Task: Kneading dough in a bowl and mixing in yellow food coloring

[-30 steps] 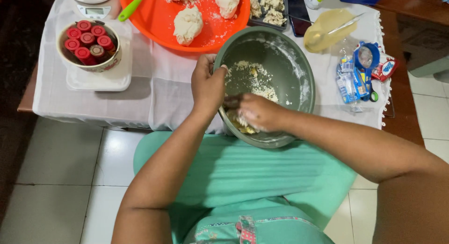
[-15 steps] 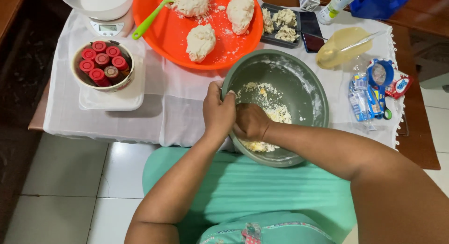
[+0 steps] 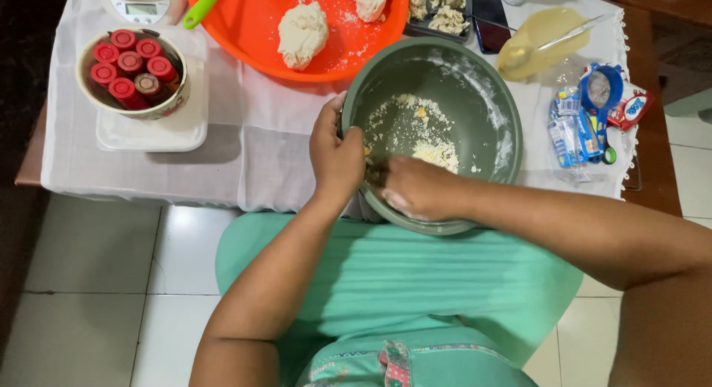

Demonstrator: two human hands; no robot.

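Observation:
A grey-green mixing bowl (image 3: 489, 120) sits at the near edge of a table, partly over my lap. Pale crumbly dough (image 3: 419, 131) covers its bottom. My left hand (image 3: 335, 155) grips the bowl's left rim. Inside the bowl near its front wall, my right hand (image 3: 415, 188) is closed on the dough, fingers curled into it. Behind the bowl lies an orange tray (image 3: 245, 27) carrying a dough ball (image 3: 302, 34) and part of another dough ball (image 3: 368, 0).
A white cloth (image 3: 245, 135) covers the table. A cup of red-capped tubes (image 3: 132, 71) stands on a white scale (image 3: 152, 131) at left. A green utensil handle (image 3: 202, 6), a yellow dish with spoon (image 3: 538, 42), and blue packets (image 3: 582, 120) lie around. Tiled floor below.
The view has shifted closer and lower. My right hand has slid toward the bowl's front wall, working the dough; my left hand stays on the rim.

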